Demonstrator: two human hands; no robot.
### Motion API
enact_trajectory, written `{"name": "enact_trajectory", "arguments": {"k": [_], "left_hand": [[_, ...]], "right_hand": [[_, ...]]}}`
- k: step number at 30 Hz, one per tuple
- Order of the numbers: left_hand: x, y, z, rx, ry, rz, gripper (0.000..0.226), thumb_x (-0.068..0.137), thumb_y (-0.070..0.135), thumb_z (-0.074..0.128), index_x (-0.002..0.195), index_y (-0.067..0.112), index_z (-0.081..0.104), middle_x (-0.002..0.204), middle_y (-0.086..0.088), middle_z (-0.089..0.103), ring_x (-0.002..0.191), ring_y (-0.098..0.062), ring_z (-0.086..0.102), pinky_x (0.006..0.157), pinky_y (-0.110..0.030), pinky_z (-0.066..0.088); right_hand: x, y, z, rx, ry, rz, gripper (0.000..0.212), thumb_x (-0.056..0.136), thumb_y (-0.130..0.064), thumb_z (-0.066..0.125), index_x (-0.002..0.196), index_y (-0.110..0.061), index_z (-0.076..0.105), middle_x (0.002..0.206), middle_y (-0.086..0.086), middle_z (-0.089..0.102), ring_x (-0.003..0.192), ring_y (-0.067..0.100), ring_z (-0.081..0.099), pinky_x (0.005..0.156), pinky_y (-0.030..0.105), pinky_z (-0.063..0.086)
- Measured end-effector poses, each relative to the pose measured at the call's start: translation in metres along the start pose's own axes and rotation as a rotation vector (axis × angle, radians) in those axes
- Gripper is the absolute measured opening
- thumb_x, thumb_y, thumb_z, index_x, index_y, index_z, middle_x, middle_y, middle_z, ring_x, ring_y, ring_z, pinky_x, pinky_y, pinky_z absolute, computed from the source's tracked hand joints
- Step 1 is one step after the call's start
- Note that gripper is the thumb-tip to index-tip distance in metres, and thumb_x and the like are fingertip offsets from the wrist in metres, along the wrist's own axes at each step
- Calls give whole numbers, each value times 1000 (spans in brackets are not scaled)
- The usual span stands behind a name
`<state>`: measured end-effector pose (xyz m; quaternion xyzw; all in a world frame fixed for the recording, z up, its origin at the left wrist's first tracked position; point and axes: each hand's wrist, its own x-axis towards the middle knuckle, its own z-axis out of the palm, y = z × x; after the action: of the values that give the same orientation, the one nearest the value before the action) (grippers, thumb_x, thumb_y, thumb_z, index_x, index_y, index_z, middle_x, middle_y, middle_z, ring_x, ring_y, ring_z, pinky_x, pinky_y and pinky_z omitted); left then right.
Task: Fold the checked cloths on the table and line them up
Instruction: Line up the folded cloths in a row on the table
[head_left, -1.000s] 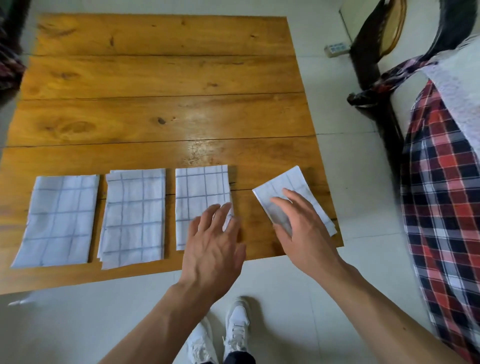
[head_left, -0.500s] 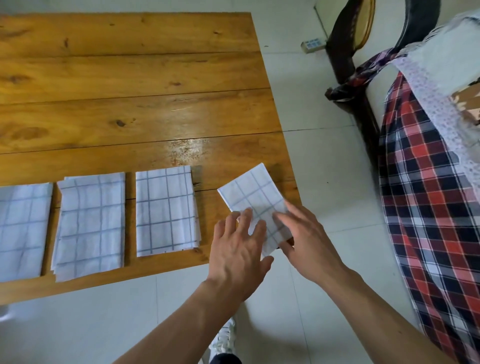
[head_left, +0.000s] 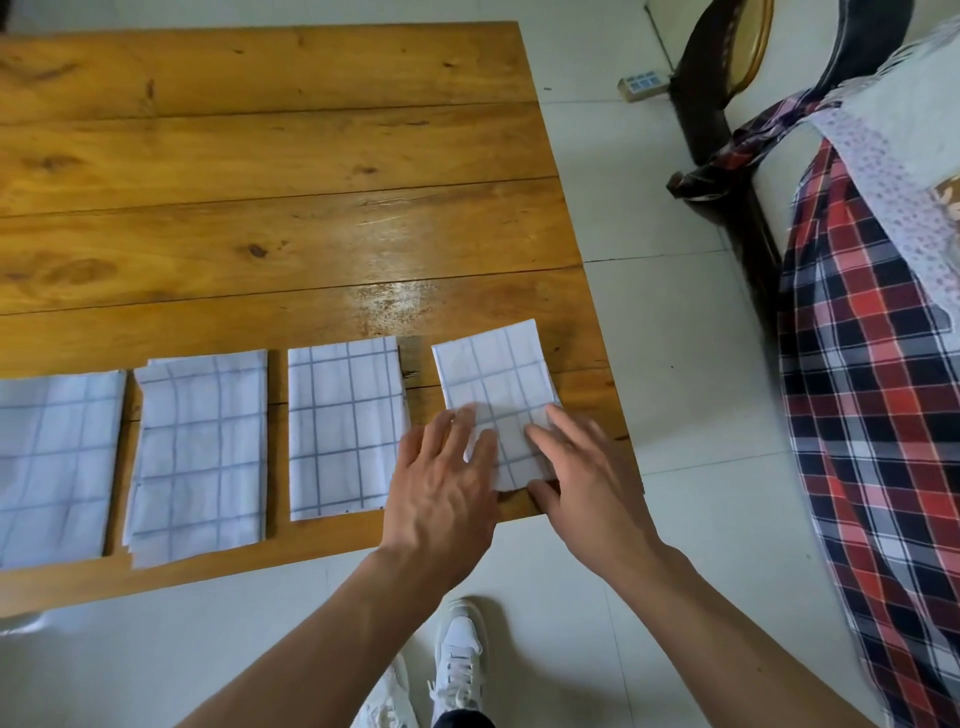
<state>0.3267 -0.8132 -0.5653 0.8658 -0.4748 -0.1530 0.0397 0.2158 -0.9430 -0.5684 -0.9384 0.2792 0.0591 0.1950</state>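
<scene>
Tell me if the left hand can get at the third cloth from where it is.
Probably yes. The left hand lies flat beside the third cloth, at its right edge, with its fingers on the fourth cloth. Nothing lies between them, so a short slide left should reach it.

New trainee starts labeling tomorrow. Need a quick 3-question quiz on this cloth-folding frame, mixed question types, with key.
1. Count: how many folded checked cloths lie on the wooden table?
2. True or false: the left hand lifts the rightmost cloth off the table.
3. Multiple choice: which cloth sits skewed from the row? A. second cloth from left B. third cloth from left C. rightmost cloth

Key
1. Four; the leftmost cloth is cut off by the picture edge.
2. False. Both the left hand and the right hand rest on it with straight fingers, flat on the table near the right corner.
3. C
</scene>
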Motion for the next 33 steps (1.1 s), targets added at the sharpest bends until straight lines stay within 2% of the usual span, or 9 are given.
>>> {"name": "enact_trajectory", "arguments": {"k": [2, 7, 11, 17, 20, 23, 27, 30, 33], "left_hand": [[1, -8, -1, 8, -14, -10, 54, 85, 34, 66, 134, 17, 50, 152, -12, 40, 140, -31, 36, 112, -44, 33], [-1, -19, 1, -7, -18, -2, 61, 94, 31, 54, 148, 15, 31, 163, -13, 18, 151, -29, 14, 124, -43, 15], [-5, -19, 1, -16, -8, -19, 62, 92, 35, 59, 146, 13, 38, 161, -15, 26, 148, -31, 24, 122, -42, 18], [-9, -22, 2, -43, -3, -4, 63, 96, 38, 53, 150, 15, 29, 164, -13, 15, 152, -29, 12, 124, -41, 10], [-11, -25, -3, -43, -1, 10, 61, 90, 41, 60, 144, 19, 40, 160, -11, 28, 148, -29, 23, 121, -45, 22], [-17, -34, -11, -48, 24, -32, 66, 80, 43, 71, 137, 23, 47, 154, -7, 39, 141, -28, 34, 114, -46, 34], [-32, -55, -17, -35, 37, -113, 70, 75, 45, 76, 137, 24, 50, 151, -8, 45, 139, -30, 40, 109, -47, 38], [-43, -72, -18, -16, 12, -164, 72, 74, 42, 79, 137, 24, 50, 151, -9, 45, 139, -32, 41, 109, -49, 38], [-50, -85, -18, -10, -8, -184, 75, 67, 30, 85, 135, 24, 52, 149, -10, 47, 136, -33, 43, 106, -47, 42]], "right_hand": [[5, -8, 2, -2, 13, -14, 51, 83, -21, 76, 131, -18, 58, 147, 3, 46, 129, 27, 46, 98, 43, 47], [13, -18, 4, -19, 9, -17, 49, 85, -23, 74, 131, -19, 58, 148, 3, 46, 129, 27, 45, 100, 43, 45], [14, -20, 7, -12, 11, -3, 50, 82, -23, 77, 128, -18, 61, 144, 5, 50, 125, 29, 48, 97, 45, 48], [12, -23, 7, -16, 15, 4, 50, 83, -25, 77, 129, -19, 61, 144, 4, 50, 127, 27, 47, 99, 43, 46], [10, -25, 7, -10, -4, 31, 50, 85, -29, 74, 132, -19, 59, 147, 4, 48, 131, 26, 44, 102, 43, 44], [8, -28, 6, -15, 35, 26, 47, 81, -26, 78, 125, -16, 63, 142, 7, 53, 126, 29, 49, 98, 45, 48], [6, -40, 8, 2, 131, -124, 42, 81, -19, 77, 121, -16, 65, 136, 5, 56, 127, 25, 49, 100, 39, 46], [9, -55, 13, 23, 90, -161, 44, 82, -18, 77, 123, -18, 62, 140, 4, 52, 132, 23, 46, 104, 39, 47], [11, -66, 20, 12, 12, -161, 54, 79, -19, 79, 129, -22, 58, 146, 3, 46, 137, 24, 40, 105, 40, 45]]}}
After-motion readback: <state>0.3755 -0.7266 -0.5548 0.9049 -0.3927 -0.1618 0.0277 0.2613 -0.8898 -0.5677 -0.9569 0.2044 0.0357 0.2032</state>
